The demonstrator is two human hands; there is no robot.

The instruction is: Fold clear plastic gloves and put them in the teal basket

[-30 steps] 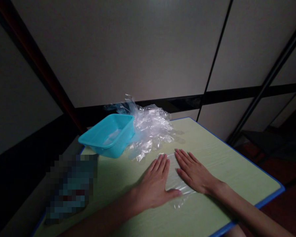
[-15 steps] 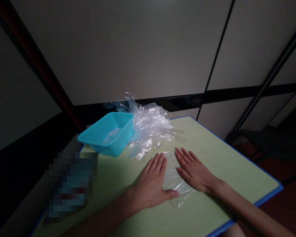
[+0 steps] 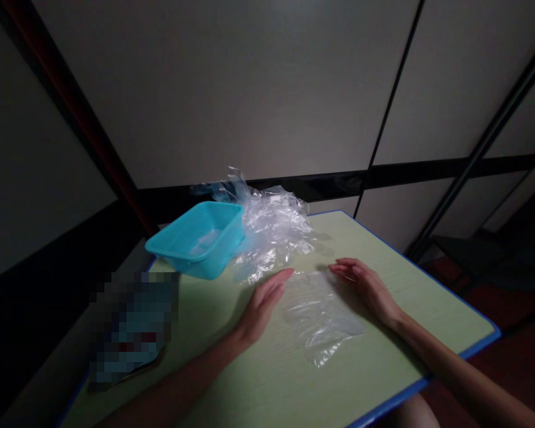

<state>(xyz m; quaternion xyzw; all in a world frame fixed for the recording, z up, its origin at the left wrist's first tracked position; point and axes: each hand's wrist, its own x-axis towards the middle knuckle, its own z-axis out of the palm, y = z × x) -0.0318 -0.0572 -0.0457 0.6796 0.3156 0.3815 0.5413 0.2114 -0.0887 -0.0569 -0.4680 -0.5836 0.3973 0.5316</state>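
A clear plastic glove (image 3: 321, 315) lies spread on the pale green table (image 3: 432, 315). My left hand (image 3: 263, 306) is at its left side, turned on edge, fingers extended and holding nothing. At its upper right is my right hand (image 3: 368, 288), slightly curved, open, with nothing visible in it. Farther back sits a crumpled heap of clear plastic gloves (image 3: 274, 223). Beside the heap, to the left, is a turquoise basin (image 3: 209, 261) with some clear plastic (image 3: 205, 241) inside.
A blurred-out, pixelated item (image 3: 136, 327) lies at the table's left edge. Pale cabinet panels (image 3: 249, 89) with a black band stand behind the table. Dark furniture (image 3: 468, 261) is off to the right.
Both hands have come off the flat glove and turned onto their sides. My left hand moved left, my right hand slightly right, and more of the glove shows between them.
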